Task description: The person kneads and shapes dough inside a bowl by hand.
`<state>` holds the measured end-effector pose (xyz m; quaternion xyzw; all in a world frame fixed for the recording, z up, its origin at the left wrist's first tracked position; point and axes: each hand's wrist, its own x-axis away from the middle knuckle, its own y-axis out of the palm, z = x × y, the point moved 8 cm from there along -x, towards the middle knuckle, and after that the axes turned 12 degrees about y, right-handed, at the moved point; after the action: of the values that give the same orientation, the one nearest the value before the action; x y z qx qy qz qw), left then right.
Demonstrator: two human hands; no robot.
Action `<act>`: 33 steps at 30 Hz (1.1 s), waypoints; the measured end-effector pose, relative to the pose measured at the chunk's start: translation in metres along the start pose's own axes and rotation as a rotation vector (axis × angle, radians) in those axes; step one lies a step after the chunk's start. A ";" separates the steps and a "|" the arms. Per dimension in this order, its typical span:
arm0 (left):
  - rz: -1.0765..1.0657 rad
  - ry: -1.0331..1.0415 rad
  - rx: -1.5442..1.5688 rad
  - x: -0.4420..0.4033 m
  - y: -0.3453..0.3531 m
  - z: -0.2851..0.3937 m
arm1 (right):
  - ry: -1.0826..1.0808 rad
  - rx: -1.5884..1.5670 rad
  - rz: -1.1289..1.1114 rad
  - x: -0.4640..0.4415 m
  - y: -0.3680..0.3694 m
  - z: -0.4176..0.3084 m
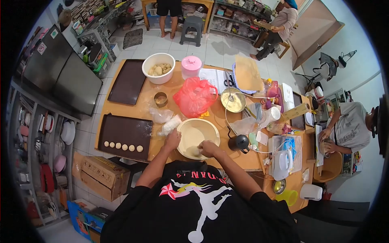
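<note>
A cream-coloured mixing bowl (216, 130) stands at the table's near edge, with pale flour or batter inside. My left hand (173, 139) grips its left rim, fingers curled at the edge. Over the right side of the bowl, my right hand (208, 149) is closed; a small pale, blurred thing shows by its fingers, too indistinct to name. Just beyond the bowl lies a red plastic bag (192, 97). A crumpled clear bag (169, 125) with white contents touches the area beside my left hand. Left of it, a dark baking tray (125, 131) bears a row of several small dough rounds (124, 147).
Farther back are a white basin (172, 60) of dough balls, a pink container (191, 67), a second dark tray (126, 83) and a metal ring (161, 99). At right stand a bowl of yellow mixture (233, 101), a dark jug (238, 143) and a cable. Other people are around the room.
</note>
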<state>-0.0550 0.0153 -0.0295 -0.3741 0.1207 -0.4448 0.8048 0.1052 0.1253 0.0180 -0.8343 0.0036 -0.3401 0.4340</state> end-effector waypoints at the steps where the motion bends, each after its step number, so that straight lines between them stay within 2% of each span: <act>1: 0.006 0.005 0.004 0.000 0.001 -0.001 | -0.011 0.012 0.032 0.006 0.005 0.002; 5: 0.029 0.017 -0.012 -0.001 0.001 -0.002 | 0.121 0.132 0.078 0.026 -0.006 -0.011; 8: 0.035 0.016 -0.027 0.000 0.003 -0.003 | 0.080 0.186 0.243 0.019 -0.001 -0.018; 14: 0.017 0.013 -0.028 0.001 0.003 -0.003 | 0.142 0.192 0.281 -0.017 0.008 -0.005; 17: 0.014 -0.002 -0.048 0.001 0.001 -0.002 | 0.202 0.198 0.196 -0.025 0.004 0.004; 23: 0.102 0.070 -0.057 -0.003 0.002 -0.010 | 0.387 -0.081 0.387 -0.029 0.020 0.022; 26: 0.091 0.065 -0.061 0.002 -0.002 -0.003 | 0.316 -0.073 0.341 -0.057 0.038 0.044; 29: 0.080 0.060 -0.051 -0.001 -0.003 -0.002 | 0.269 -0.241 -0.098 -0.047 0.026 0.039; 32: 0.028 0.017 -0.026 -0.001 -0.008 0.004 | 0.298 -0.997 -0.379 -0.042 0.042 0.054; 33: 0.027 0.014 -0.027 -0.001 -0.008 0.003 | 0.270 -0.907 -0.282 -0.039 0.029 0.057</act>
<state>-0.0590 0.0146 -0.0221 -0.3801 0.1374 -0.4346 0.8048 0.1158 0.1599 -0.0477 -0.8800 0.0945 -0.4646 -0.0273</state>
